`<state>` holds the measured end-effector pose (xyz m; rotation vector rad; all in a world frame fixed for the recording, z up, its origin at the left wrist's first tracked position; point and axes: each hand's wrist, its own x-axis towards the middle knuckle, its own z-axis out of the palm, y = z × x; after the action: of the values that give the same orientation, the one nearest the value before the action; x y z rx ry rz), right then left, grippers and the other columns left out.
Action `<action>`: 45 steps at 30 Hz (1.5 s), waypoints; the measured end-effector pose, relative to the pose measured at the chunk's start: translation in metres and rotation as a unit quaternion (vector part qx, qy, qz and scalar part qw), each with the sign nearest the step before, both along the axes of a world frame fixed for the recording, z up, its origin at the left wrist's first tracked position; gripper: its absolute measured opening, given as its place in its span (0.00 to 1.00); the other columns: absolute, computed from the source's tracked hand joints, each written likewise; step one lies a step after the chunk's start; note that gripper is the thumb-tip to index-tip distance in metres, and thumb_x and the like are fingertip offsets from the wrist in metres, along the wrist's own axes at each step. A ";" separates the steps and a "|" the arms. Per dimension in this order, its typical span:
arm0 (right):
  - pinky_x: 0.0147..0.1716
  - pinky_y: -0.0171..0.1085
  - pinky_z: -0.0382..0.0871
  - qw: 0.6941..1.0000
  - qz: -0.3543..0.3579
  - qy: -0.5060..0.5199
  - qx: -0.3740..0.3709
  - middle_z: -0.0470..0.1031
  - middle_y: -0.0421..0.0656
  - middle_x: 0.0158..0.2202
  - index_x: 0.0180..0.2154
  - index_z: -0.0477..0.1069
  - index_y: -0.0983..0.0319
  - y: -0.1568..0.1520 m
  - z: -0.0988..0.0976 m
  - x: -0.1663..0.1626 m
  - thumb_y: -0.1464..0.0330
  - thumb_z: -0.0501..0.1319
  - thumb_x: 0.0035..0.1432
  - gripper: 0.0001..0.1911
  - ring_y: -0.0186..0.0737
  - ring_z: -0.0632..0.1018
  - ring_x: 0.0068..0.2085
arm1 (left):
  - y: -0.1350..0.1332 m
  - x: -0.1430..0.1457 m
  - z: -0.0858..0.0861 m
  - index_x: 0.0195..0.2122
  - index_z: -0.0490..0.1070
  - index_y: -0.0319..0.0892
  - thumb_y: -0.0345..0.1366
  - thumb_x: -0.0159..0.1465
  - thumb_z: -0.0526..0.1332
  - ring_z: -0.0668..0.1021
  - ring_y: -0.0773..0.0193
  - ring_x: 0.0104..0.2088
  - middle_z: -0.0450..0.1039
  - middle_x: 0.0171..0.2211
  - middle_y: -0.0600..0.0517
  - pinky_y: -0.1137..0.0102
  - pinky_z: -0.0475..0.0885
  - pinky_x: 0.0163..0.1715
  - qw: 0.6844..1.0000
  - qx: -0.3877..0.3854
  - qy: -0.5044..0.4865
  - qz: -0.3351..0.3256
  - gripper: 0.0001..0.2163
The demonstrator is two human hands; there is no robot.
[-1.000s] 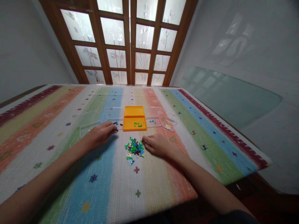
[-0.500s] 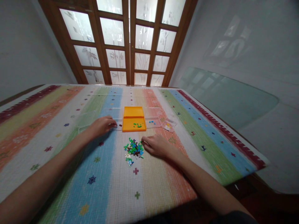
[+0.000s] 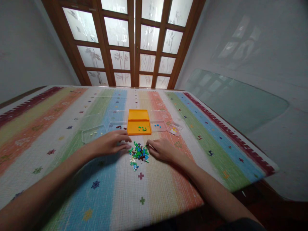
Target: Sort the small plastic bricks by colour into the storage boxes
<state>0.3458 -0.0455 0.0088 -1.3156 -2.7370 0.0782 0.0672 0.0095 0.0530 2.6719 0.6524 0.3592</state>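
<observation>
A small pile of tiny coloured bricks (image 3: 138,154), mostly green, blue and brown, lies on the striped tablecloth in front of me. My left hand (image 3: 112,143) rests flat just left of the pile, fingers stretched toward it, nothing visible in them. My right hand (image 3: 161,149) lies on the cloth at the pile's right edge, its fingers curled together with the tips against the bricks; whether they pinch a piece is hidden. Behind the pile sits an open orange tray (image 3: 134,128) holding a few green bricks.
Clear plastic trays flank the orange one: a large one (image 3: 92,134) at the left, one with dark pieces (image 3: 117,126), one with blue pieces (image 3: 157,126) and a small one (image 3: 174,129) at the right. The table's right edge (image 3: 240,133) drops off. Wooden glass doors stand behind.
My left hand has come back from the clear tray with dark pieces to the left side of the pile. My right hand has stayed at the pile's right edge.
</observation>
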 end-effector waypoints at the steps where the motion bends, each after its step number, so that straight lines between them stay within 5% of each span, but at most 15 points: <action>1: 0.28 0.38 0.47 1.000 -0.001 -0.001 -0.003 0.78 0.46 0.31 0.40 0.69 0.63 0.000 0.001 0.000 0.68 0.50 0.68 0.11 0.34 0.68 0.26 | -0.003 0.002 -0.001 0.45 0.77 0.42 0.38 0.70 0.57 0.77 0.60 0.41 0.76 0.41 0.47 0.67 0.72 0.43 1.000 -0.010 0.014 -0.008 0.10; 10: 0.28 0.39 0.45 1.000 -0.009 -0.006 -0.009 0.78 0.45 0.31 0.41 0.70 0.63 -0.001 0.003 -0.001 0.68 0.50 0.68 0.11 0.34 0.68 0.26 | -0.010 0.010 -0.018 0.46 0.77 0.44 0.36 0.68 0.60 0.77 0.61 0.39 0.74 0.40 0.48 0.68 0.71 0.41 0.998 -0.043 0.047 -0.014 0.09; 23: 0.28 0.39 0.47 1.000 -0.013 -0.019 -0.022 0.80 0.48 0.35 0.43 0.70 0.64 -0.002 0.005 -0.002 0.69 0.50 0.68 0.11 0.35 0.71 0.28 | 0.000 0.003 -0.019 0.43 0.77 0.43 0.32 0.68 0.54 0.76 0.62 0.37 0.75 0.38 0.48 0.69 0.69 0.38 0.998 -0.055 0.039 0.005 0.11; 32: 0.28 0.39 0.46 0.999 -0.016 -0.019 -0.023 0.80 0.47 0.34 0.43 0.69 0.63 -0.002 0.004 -0.001 0.68 0.50 0.68 0.11 0.35 0.71 0.28 | -0.009 0.004 -0.011 0.42 0.75 0.42 0.39 0.66 0.60 0.76 0.61 0.37 0.75 0.39 0.49 0.68 0.69 0.39 0.997 -0.040 0.060 0.026 0.08; 45: 0.28 0.39 0.45 0.999 -0.021 -0.024 -0.021 0.79 0.47 0.32 0.44 0.70 0.64 -0.002 0.005 -0.001 0.67 0.49 0.69 0.13 0.36 0.70 0.27 | -0.001 0.002 -0.030 0.44 0.74 0.43 0.39 0.66 0.62 0.76 0.60 0.38 0.73 0.40 0.49 0.68 0.69 0.38 0.998 -0.045 0.048 0.023 0.08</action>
<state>0.3445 -0.0473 0.0138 -1.4037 -2.7601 0.1028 0.0693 0.0088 0.0232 2.6056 0.7411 0.2088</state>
